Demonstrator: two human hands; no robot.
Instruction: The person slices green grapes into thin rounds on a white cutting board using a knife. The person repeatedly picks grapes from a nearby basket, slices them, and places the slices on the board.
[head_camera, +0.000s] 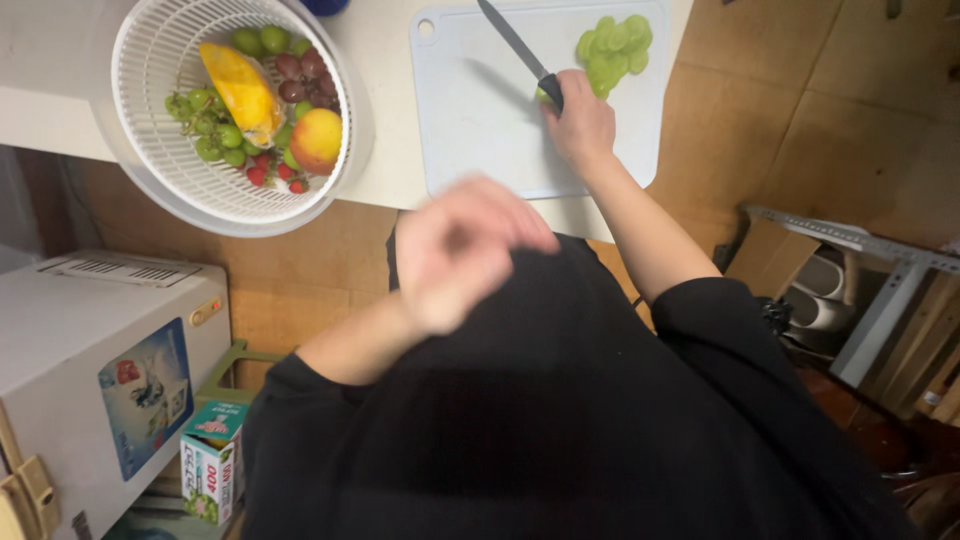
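Pale grey plastic, the cutting board (480, 130) lies on the white counter (385, 60), with a heap of cut green grapes (612, 48) at its far right corner. The right hand (580, 125) is closed around the black handle of a knife (520, 50), blade angled up and left. The left hand (460, 250), blurred, hangs over the dark shirt; whether it grips anything cannot be told. A white colander (150, 150) holds fruit. Low left, a small green-and-white box (213, 465) stands beside a white appliance (90, 370) bearing a blue rectangular sticker.
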